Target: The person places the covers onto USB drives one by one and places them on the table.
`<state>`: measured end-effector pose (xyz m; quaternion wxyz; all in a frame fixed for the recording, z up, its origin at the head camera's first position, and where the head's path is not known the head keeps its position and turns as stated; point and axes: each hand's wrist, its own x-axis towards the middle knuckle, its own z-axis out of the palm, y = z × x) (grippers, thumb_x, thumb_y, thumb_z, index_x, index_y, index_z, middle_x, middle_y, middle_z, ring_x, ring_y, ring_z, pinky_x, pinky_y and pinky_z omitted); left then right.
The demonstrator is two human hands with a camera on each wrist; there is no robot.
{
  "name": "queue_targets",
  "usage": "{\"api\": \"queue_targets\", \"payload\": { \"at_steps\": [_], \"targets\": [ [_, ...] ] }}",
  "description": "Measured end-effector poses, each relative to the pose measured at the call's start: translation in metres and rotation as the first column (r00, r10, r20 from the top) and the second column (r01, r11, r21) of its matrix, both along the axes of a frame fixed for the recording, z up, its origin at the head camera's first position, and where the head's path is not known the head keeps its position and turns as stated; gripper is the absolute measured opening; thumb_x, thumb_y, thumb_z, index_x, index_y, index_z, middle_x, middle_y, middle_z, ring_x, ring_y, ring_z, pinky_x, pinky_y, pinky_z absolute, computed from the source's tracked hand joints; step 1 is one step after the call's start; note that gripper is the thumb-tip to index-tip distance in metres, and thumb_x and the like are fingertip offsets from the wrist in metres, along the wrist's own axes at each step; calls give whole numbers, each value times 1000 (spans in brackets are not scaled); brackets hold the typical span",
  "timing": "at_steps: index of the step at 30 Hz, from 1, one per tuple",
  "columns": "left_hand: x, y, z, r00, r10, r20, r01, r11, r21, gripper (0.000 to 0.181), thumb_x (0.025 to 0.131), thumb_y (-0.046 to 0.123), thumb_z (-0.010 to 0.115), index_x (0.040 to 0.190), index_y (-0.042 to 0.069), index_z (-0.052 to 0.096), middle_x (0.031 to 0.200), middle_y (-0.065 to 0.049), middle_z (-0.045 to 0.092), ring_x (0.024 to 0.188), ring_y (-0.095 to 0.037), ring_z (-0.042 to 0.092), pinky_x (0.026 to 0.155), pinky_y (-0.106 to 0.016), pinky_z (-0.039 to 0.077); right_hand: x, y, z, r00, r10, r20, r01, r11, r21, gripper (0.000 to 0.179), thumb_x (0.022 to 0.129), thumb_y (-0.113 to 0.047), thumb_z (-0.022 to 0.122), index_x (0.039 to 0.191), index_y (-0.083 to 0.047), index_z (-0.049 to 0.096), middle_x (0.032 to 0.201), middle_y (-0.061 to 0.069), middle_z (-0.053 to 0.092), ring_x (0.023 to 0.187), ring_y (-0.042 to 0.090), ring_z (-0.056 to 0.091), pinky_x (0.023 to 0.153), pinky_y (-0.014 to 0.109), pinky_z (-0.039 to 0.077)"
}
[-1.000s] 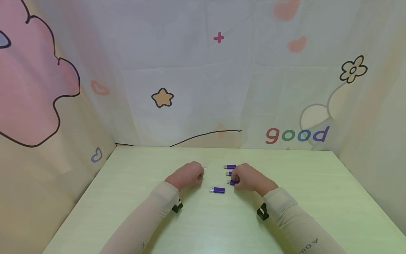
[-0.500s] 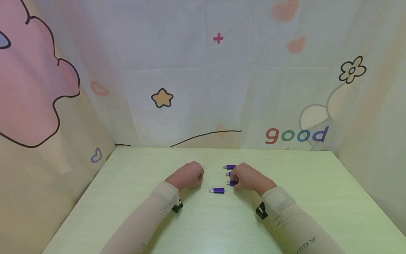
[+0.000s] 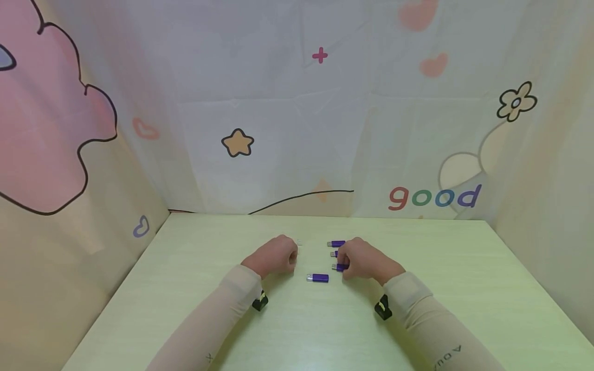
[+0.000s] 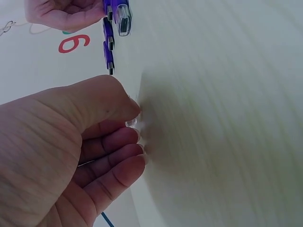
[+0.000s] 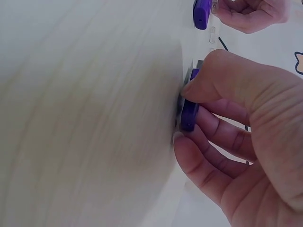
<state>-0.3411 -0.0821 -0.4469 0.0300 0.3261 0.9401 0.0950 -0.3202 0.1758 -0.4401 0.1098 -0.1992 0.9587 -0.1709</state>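
Purple plastic sits between thumb and fingers: your right hand (image 3: pixel 364 259) is clamped on the third USB stick (image 3: pixel 341 267), counting from the back edge of the pale desk (image 3: pixel 297 330). Toward that edge lie the second USB stick (image 3: pixel 335 254), partly hidden by your hand, and the back USB stick (image 3: pixel 336 243). Nearer the front edge, and closer to the left edge than the others, lies the front USB stick (image 3: pixel 317 278). All four are about midway between the desk's left and right edges, plugs facing left.

Your left hand (image 3: pixel 276 256) pinches a small clear cap (image 4: pixel 131 122), mostly hidden by your thumb.

Hardly anything has changed in the last second: both hands keep their places and the sticks keep their order. That suggests a pause or a very fine adjustment, rather than a finished step.

The caps serve as tiny containers. The front stick's plug is inside a transparent cover (image 4: pixel 124 21); the other three plugs look bare. A loose cap (image 3: pixel 299 242) lies just past your left fingers, toward the back edge. You cannot tell from these views whether the pinched cap has anything in it.
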Motion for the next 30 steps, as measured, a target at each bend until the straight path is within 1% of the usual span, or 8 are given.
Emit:
{"api": "queue_targets", "payload": {
  "at_steps": [5, 8, 12, 17, 21, 24, 27, 30],
  "targets": [
    [1, -1, 0, 1000, 10, 10, -10, 1000, 20, 23, 85, 1, 70, 68, 14, 62, 67, 6, 53, 66, -10, 45, 63, -23, 40, -1, 3, -3, 1000, 9, -13, -9, 1000, 2, 18, 77, -11, 89, 85, -16, 73, 81, -5, 65, 79, 15, 57, 81, 33, 54],
    [2, -3, 0, 999, 29, 29, -30, 999, 40, 21, 84, 3, 71, 69, 15, 63, 68, 6, 55, 67, -10, 46, 63, -24, 41, -1, 4, -4, 1000, 10, -15, -10, 1000, -3, 18, 77, -12, 89, 84, -17, 72, 80, -5, 64, 79, 16, 57, 80, 33, 54],
    [3, -5, 1, 996, 58, 63, -63, 995, 75, 19, 83, 4, 73, 70, 15, 64, 69, 5, 56, 68, -11, 48, 64, -25, 43, -1, 7, -4, 1000, 2, -20, -3, 1000, -23, 18, 78, -12, 88, 85, -17, 72, 83, -5, 65, 81, 16, 57, 82, 34, 54],
    [3, -7, 2, 993, 75, 89, -84, 992, 99, 17, 83, 4, 73, 72, 14, 65, 71, 4, 57, 69, -12, 50, 66, -26, 45, 0, 10, -3, 999, 1, -45, -4, 998, -61, 17, 78, -10, 85, 85, -17, 72, 86, -4, 67, 82, 15, 58, 85, 35, 55],
    [1, -9, 1, 991, 78, 106, -92, 987, 134, 15, 83, 4, 74, 75, 13, 66, 74, 3, 60, 71, -12, 52, 68, -26, 46, 2, 13, -1, 996, 30, -80, -37, 995, -93, 17, 79, -10, 84, 87, -17, 71, 84, -5, 67, 81, 14, 57, 81, 33, 53],
    [1, -12, -1, 988, 85, 129, -106, 980, 169, 13, 83, 4, 75, 78, 13, 67, 77, 3, 62, 73, -13, 54, 69, -27, 48, 3, 15, 1, 995, 57, -86, -68, 990, -125, 16, 81, -10, 84, 89, -17, 72, 84, -6, 67, 80, 13, 57, 78, 31, 52],
    [0, -15, -3, 983, 91, 157, -123, 972, 202, 13, 83, 3, 74, 80, 14, 68, 78, 3, 63, 75, -13, 55, 71, -27, 50, 4, 17, 2, 992, 86, -88, -99, 982, -161, 14, 82, -9, 83, 92, -15, 74, 86, -5, 70, 79, 12, 59, 78, 30, 55],
    [1, -18, -6, 978, 96, 184, -139, 961, 238, 12, 83, 3, 73, 81, 15, 70, 78, 5, 65, 76, -12, 57, 73, -27, 51, 5, 19, 3, 991, 99, -89, -114, 977, -179, 14, 84, -10, 82, 97, -14, 77, 90, -5, 72, 79, 10, 61, 79, 28, 57]
  ]
}}
